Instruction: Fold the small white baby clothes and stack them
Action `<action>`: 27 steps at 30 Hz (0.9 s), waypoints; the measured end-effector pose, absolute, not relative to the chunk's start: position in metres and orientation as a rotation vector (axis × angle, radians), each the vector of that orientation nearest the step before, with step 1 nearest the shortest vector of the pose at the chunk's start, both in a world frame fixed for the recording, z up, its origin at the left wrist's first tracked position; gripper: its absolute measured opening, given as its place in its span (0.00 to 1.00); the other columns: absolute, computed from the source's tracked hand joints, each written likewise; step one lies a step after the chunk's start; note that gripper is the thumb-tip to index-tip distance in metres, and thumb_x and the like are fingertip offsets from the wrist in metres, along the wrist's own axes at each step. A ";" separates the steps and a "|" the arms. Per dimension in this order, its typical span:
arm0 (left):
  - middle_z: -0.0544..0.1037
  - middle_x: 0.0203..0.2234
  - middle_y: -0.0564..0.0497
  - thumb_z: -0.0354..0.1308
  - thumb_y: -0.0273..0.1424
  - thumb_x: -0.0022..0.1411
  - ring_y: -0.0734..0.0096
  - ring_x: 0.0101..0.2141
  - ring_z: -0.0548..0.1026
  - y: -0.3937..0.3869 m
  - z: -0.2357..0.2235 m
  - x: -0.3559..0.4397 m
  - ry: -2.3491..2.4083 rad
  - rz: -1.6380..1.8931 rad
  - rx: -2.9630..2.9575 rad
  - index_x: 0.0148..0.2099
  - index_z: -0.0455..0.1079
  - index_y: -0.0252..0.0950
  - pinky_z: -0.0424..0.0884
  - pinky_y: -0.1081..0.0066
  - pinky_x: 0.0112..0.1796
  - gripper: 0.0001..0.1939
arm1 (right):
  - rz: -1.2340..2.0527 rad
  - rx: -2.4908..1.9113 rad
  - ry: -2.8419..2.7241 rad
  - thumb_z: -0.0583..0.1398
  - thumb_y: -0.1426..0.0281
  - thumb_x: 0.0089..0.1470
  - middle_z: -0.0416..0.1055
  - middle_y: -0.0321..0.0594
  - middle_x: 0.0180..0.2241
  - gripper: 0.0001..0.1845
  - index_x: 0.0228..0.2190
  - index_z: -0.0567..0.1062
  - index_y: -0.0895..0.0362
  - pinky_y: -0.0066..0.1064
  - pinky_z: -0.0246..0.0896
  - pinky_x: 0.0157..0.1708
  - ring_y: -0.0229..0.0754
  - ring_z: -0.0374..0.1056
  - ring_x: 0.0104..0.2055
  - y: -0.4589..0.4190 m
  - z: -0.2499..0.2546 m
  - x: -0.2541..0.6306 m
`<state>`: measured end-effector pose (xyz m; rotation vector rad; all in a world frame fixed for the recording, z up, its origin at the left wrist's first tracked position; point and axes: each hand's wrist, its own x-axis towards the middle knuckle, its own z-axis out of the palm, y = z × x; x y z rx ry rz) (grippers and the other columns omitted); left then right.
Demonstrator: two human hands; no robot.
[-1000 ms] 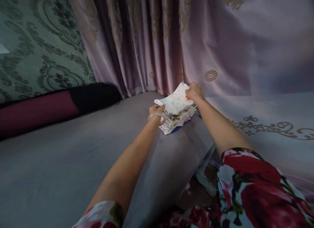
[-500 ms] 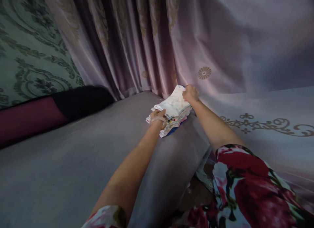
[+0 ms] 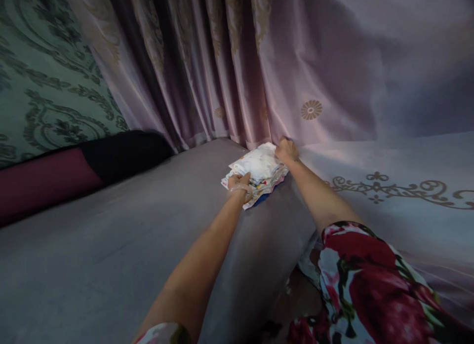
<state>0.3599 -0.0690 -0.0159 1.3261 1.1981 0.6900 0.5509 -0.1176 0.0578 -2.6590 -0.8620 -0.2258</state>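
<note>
A small stack of folded, printed white cloths [image 3: 257,171] lies on the far end of a grey mattress [image 3: 111,245], close to the curtain. My left hand [image 3: 239,182], with a clear bangle at the wrist, is closed on the stack's near edge. My right hand [image 3: 286,149] is closed on the far right corner of the top white cloth, which lies flat on the stack. Both arms reach far forward, in floral sleeves.
A pink curtain [image 3: 259,62] with gold motifs hangs right behind the stack and drapes over the right side. A maroon and black bolster [image 3: 74,171] lies along the patterned green wall [image 3: 40,77] at left. A dark gap opens beside the mattress edge at lower right.
The top white cloth, held raised by my right hand a second ago, has come down flat onto the stack. The view has shifted slightly to the left.
</note>
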 end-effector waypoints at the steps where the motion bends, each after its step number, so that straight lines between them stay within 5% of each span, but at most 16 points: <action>1: 0.66 0.15 0.56 0.66 0.39 0.51 0.71 0.23 0.70 -0.070 -0.016 0.357 1.234 0.669 1.371 0.23 0.65 0.37 0.62 0.73 0.25 0.15 | -0.218 -2.665 -0.865 0.53 0.74 0.59 0.72 0.60 0.48 0.19 0.52 0.70 0.64 0.39 0.63 0.47 0.54 0.70 0.51 -0.118 0.055 0.551; 6: 0.77 0.34 0.44 0.64 0.41 0.55 0.59 0.39 0.76 -0.079 -0.005 0.344 1.373 0.801 1.754 0.42 0.69 0.34 0.70 0.64 0.40 0.18 | -0.261 -2.665 -0.947 0.51 0.70 0.62 0.71 0.60 0.49 0.19 0.50 0.72 0.63 0.42 0.61 0.50 0.55 0.68 0.52 -0.117 0.049 0.544; 9: 0.72 0.53 0.37 0.57 0.38 0.62 0.53 0.55 0.68 -0.086 0.001 0.340 1.172 1.005 2.201 0.54 0.67 0.34 0.63 0.56 0.54 0.20 | -0.364 -2.605 -1.089 0.48 0.63 0.65 0.68 0.58 0.53 0.22 0.51 0.73 0.61 0.46 0.55 0.55 0.56 0.63 0.57 -0.114 0.049 0.534; 12: 0.64 0.63 0.42 0.50 0.37 0.67 0.52 0.64 0.56 -0.091 0.002 0.339 0.883 0.942 2.493 0.59 0.66 0.38 0.54 0.53 0.61 0.21 | -0.238 -2.567 -1.219 0.43 0.57 0.66 0.59 0.51 0.62 0.27 0.57 0.68 0.54 0.53 0.46 0.60 0.57 0.54 0.63 -0.111 0.044 0.522; 15: 0.61 0.64 0.44 0.44 0.39 0.69 0.51 0.66 0.51 -0.093 -0.002 0.340 0.859 0.725 2.548 0.61 0.66 0.39 0.50 0.50 0.63 0.23 | -0.081 -2.580 -1.221 0.40 0.52 0.66 0.51 0.48 0.66 0.31 0.61 0.63 0.51 0.59 0.37 0.62 0.60 0.45 0.66 -0.108 0.034 0.513; 21: 0.61 0.65 0.45 0.45 0.39 0.69 0.55 0.67 0.51 -0.086 -0.007 0.336 0.839 0.607 2.520 0.62 0.65 0.40 0.45 0.50 0.64 0.23 | -0.061 -2.607 -1.200 0.40 0.51 0.65 0.58 0.49 0.63 0.31 0.60 0.64 0.52 0.63 0.35 0.61 0.61 0.48 0.65 -0.105 0.022 0.513; 27: 0.73 0.54 0.42 0.38 0.41 0.72 0.63 0.58 0.68 -0.085 0.044 0.284 0.768 1.386 2.059 0.57 0.68 0.37 0.58 0.58 0.60 0.23 | -0.439 -2.424 -1.158 0.40 0.59 0.66 0.59 0.56 0.61 0.29 0.59 0.62 0.61 0.53 0.41 0.62 0.53 0.53 0.64 -0.106 0.032 0.493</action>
